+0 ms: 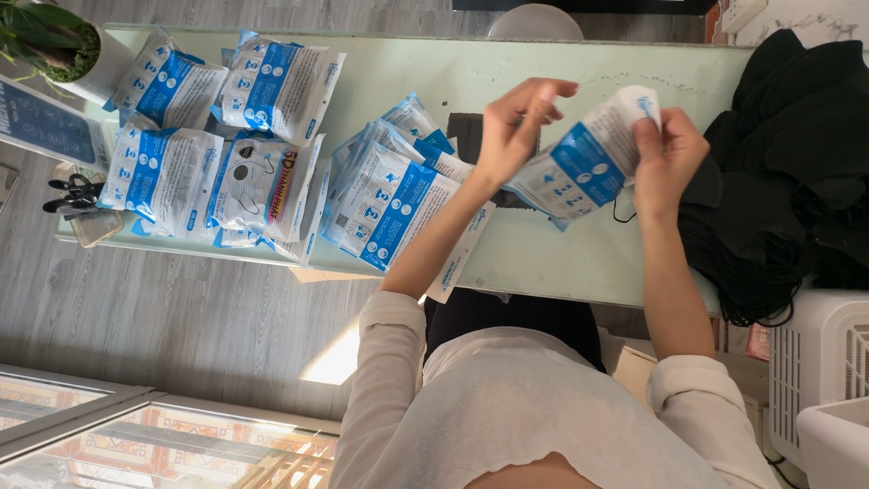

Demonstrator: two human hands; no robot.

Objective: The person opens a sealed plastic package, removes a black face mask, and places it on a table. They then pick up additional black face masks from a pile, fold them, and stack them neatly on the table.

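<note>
One white-and-blue mask packet (587, 163) held up between both hands above the pale green tabletop (579, 263), toward its right-hand end. Right hand (668, 156) closed on the packet's upper end, fingers curled over the white corner. Left hand (516, 127) at the packet's lower side, fingers loosely bent and half open; contact with the packet hard to tell. Long axis tilted, running from lower left up to upper right. Further left, similar packets (385, 195) heaped mid-table, more packets (226, 136) near the left edge; black masks (787, 163) piled at the right edge
</note>
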